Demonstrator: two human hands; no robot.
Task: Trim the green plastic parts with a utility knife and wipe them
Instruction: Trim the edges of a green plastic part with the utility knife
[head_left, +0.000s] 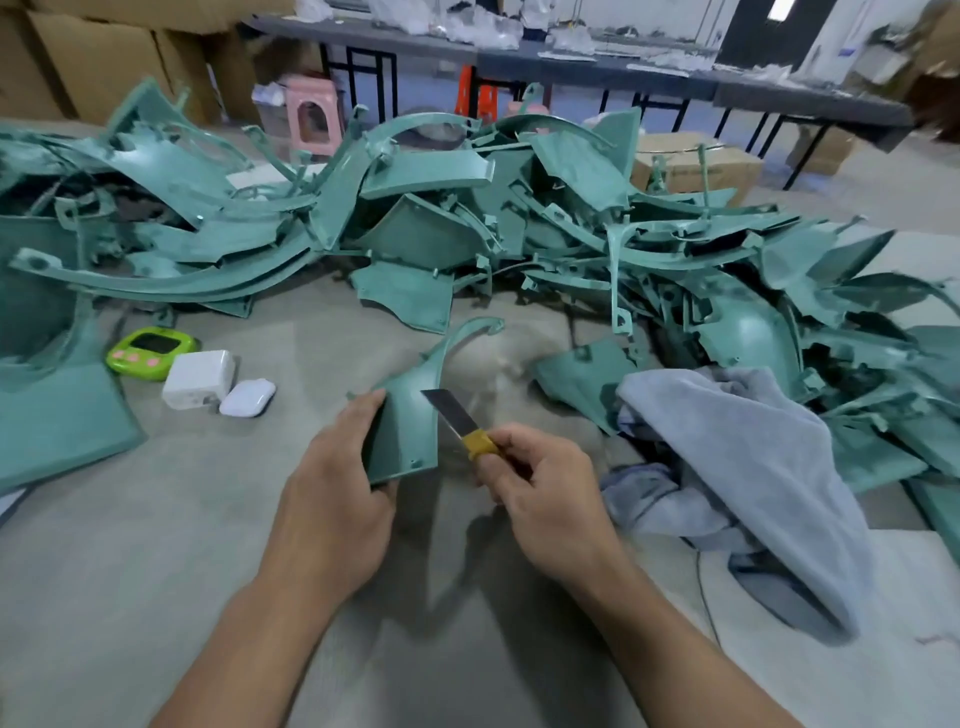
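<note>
Head view: the part (410, 431) is held up over the table (156, 545), left of the cloth (727, 467). The left hand (337, 488) is clamped on the part's wide lower end. The right hand (540, 499), nearer the cloth, is wrapped round the yellow handle of the knife (457, 421), with the blade at the part's cloth-side edge. The part looks like a thin, light, stiff shell with a smooth skin that may slip. The wide end is probably the best hold, since the narrow curved tip would likely flex. The pile (467, 208) lies beyond the cloth.

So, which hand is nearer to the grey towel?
Right. The right hand, holding the knife, is just left of the towel; the left hand, gripping a green part, is farther left.
</note>
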